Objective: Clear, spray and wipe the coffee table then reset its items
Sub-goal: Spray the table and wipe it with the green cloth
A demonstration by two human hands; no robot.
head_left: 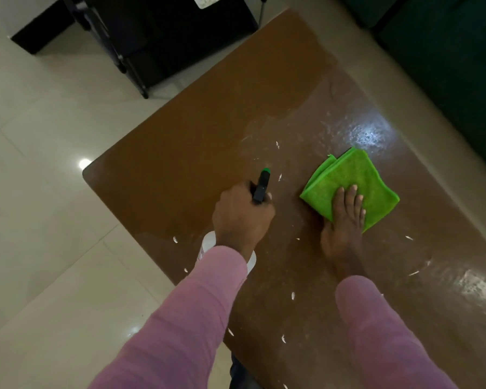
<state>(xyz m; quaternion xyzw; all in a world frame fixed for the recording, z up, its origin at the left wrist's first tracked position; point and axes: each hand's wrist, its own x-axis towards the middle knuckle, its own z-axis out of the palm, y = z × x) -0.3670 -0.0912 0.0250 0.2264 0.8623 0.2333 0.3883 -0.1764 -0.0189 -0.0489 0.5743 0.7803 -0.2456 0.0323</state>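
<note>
Under both hands spreads the coffee table, a brown top running away from the person toward a black stand far beyond the fingertips. Ahead of the right hand the surface carries a wet sheen; ahead of the left hand and out to its side it looks dull and dry. A folded green cloth lies flat on the table under the right hand. That hand's straight fingers press on the cloth's near half, and its heel rests on the wood behind. The left hand is wrapped round the neck of the spray bottle, nozzle pointing away from the person and white body below the wrist. Whether a finger is on the trigger I cannot tell. The hands are apart, with a strip of table between them. Small white flecks lie scattered around both wrists and forearms.

The step looks like spraying and wiping, part done. To do it well, aim the nozzle at the dry area beyond the left hand and mist lightly. Then sweep the cloth across from the wet side in overlapping passes, palm flat, gathering the flecks toward one edge rather than smearing them. Turn the cloth to a fresh face once it is soaked.
</note>
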